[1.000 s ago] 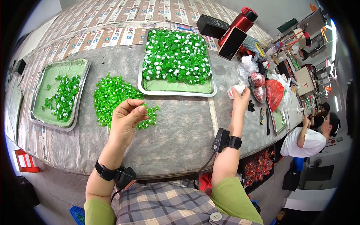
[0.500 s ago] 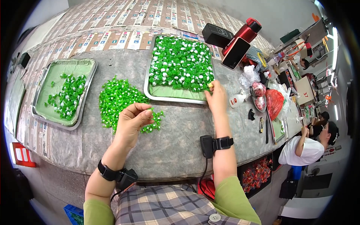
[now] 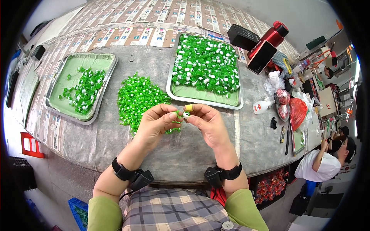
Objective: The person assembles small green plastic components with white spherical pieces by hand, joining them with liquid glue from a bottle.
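Observation:
Close together over the grey table cover, my left hand (image 3: pixel 156 125) and my right hand (image 3: pixel 210 125) both pinch small parts. Between the left thumb and fingertips is a small green plastic piece (image 3: pixel 179 116). A white eyeball bead (image 3: pixel 186 114) with a black pupil sits in the right pinch, nearly touching the green piece; whether they are joined I cannot tell. Yellow wrapping (image 3: pixel 189 107) covers one right fingertip. Behind my left hand spreads a pile of green pieces with white spots (image 3: pixel 137 96). A large tray (image 3: pixel 204 97) farther back is packed with green pieces bearing eyeballs.
On the left, another tray (image 3: pixel 61 88) carries a smaller heap of eyeballed green pieces. A red bottle (image 3: pixel 269 36), a phone (image 3: pixel 262 57) and a black box (image 3: pixel 243 37) stand at the back right. Nearer lie a white bottle (image 3: pixel 262 107) and a red bag (image 3: pixel 298 113). A person (image 3: pixel 318 165) sits far right.
My right hand has come from the large tray's near right corner to meet my left hand. The left hand has shifted slightly right, and the view has turned somewhat.

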A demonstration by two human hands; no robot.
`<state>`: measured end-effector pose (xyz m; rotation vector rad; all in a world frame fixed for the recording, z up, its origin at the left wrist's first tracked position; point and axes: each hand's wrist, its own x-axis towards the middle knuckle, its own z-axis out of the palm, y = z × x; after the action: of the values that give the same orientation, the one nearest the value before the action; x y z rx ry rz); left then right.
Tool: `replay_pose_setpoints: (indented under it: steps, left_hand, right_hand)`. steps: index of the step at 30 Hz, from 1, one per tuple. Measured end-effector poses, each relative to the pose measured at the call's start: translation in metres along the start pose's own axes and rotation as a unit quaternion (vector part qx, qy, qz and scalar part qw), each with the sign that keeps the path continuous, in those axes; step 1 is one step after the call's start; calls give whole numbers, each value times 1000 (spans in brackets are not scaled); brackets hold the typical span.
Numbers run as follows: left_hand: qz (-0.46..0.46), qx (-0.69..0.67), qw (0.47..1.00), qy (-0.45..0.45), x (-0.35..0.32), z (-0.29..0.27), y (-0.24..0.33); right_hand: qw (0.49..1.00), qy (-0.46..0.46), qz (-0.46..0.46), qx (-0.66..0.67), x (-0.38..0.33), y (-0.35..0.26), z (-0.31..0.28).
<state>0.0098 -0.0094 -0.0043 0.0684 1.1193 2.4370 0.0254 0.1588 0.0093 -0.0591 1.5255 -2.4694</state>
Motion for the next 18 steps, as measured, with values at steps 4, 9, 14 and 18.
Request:
replay_pose_setpoints:
  steps: [4, 9, 14, 18]
  left_hand:
    - [-2, -5, 1000, -11, -1, 0, -1]
    - [1, 13, 1000, 22, -1, 1, 0]
    - [4, 19, 1000, 18, 0, 2, -2]
    - [11, 49, 998, 27, 0, 0, -4]
  right_hand:
    - [1000, 11, -17, -2, -1, 4, 3]
    - [999, 12, -24, -37, -1, 6, 5]
    - [995, 46, -43, -81, -6, 6, 7]
    - [993, 58, -67, -83, -7, 4, 6]
